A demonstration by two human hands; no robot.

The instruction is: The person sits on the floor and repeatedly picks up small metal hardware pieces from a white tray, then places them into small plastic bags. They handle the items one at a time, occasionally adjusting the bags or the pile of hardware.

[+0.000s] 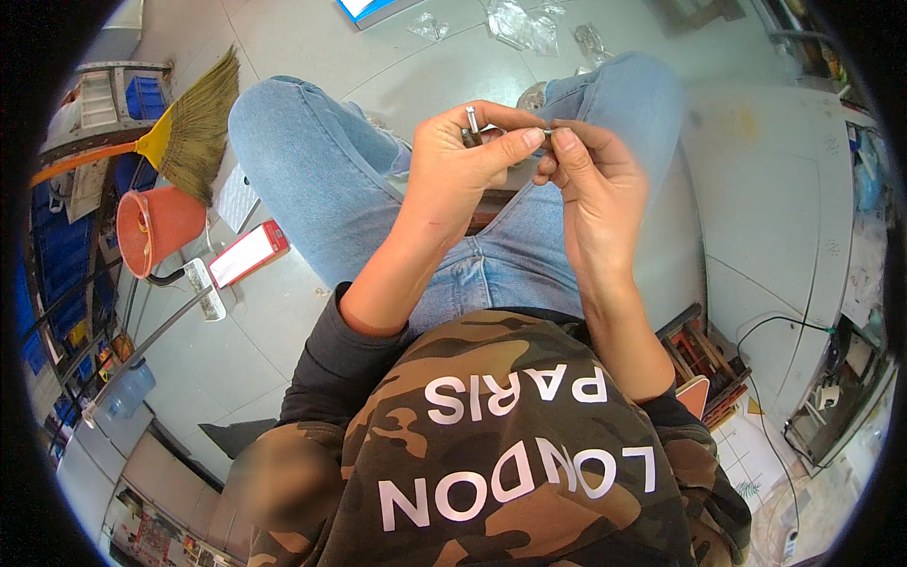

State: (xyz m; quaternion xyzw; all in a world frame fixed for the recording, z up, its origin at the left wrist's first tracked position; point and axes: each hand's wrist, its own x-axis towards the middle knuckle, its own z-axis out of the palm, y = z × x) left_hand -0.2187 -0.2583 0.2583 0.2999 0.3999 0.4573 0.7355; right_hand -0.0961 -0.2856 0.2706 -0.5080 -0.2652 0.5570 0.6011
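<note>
Above my lap, my left hand [458, 156] and my right hand [595, 180] meet at the fingertips. Thumb and forefinger of each are pinched around a small metallic piece [547, 133], mostly covered by the fingers, so its kind does not show. A short silver metal rod [472, 120] with a wider end, bolt-like, sticks up from the curled fingers of my left hand. Its lower part is hidden in the grip. The other fingers of my right hand are curled in below the thumb.
Clear plastic bags [520, 26] and a blue-edged box [373, 9] lie on the tiled floor ahead. To the left are a broom [194, 128], an orange bucket [156, 231], a red-and-white box [248, 253] and a rack. A pale cabinet [770, 227] stands at right.
</note>
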